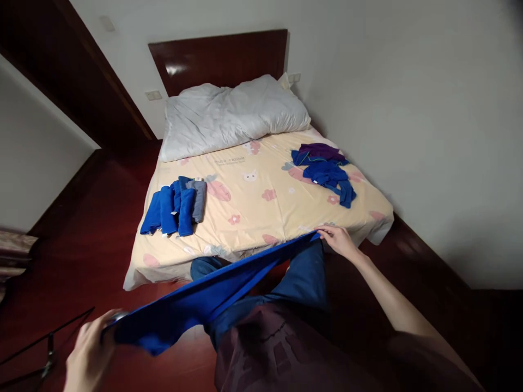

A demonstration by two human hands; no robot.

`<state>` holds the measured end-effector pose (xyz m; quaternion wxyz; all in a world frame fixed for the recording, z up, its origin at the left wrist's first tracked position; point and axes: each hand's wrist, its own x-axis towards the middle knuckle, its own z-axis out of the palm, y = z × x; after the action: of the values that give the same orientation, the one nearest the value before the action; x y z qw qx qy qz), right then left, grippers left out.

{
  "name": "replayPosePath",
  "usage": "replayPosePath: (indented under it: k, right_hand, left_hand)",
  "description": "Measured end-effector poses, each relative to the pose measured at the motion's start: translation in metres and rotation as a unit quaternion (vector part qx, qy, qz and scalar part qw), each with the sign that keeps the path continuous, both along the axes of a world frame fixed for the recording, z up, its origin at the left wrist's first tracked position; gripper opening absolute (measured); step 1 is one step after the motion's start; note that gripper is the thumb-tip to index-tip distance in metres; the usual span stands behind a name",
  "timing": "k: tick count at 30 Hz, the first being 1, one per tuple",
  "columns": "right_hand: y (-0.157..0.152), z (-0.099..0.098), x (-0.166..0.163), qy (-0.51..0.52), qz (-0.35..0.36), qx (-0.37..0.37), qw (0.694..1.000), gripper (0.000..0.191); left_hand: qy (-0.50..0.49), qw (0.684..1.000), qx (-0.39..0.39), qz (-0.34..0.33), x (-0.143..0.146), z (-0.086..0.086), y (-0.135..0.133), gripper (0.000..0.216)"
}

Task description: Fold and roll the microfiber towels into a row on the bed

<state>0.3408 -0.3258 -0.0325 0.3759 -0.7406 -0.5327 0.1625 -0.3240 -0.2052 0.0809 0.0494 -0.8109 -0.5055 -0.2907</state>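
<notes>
A blue cloth (212, 291) is stretched taut between my two hands, in front of my legs at the foot of the bed. My left hand (87, 356) is closed on its lower left end, near the floor. My right hand (339, 239) pinches the other end at the bed's near edge. On the yellow flowered sheet (253, 207) lie several rolled blue and grey cloths (175, 206) at the left. A loose pile of blue and purple cloths (324, 169) lies at the right.
A white duvet (229, 114) is bunched against the dark wooden headboard (220, 57). A white wall runs along the bed's right side. Dark red wooden floor (81, 239) surrounds the bed, with a thin black stand (47, 354) at the lower left.
</notes>
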Motion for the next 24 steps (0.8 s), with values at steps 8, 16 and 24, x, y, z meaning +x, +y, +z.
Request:
replayPosePath:
  k: [8,16,24]
  right_hand:
    - [0.004,0.052,0.071,-0.064,-0.079,0.029,0.994,0.042]
    - [0.052,0.115,0.12,-0.082,-0.208,0.196,0.955,0.044]
    - [0.011,0.087,0.138,-0.105,-0.153,0.14,0.973,0.037]
  left_hand:
    - [-0.013,0.993,0.092,-0.076,0.031,-0.042,0.072,0.017]
    - [-0.046,0.971,0.215,-0.094,0.12,0.019,0.185,0.058]
    - [-0.003,0.983,0.173,-0.057,0.123,-0.011,0.189,0.037]
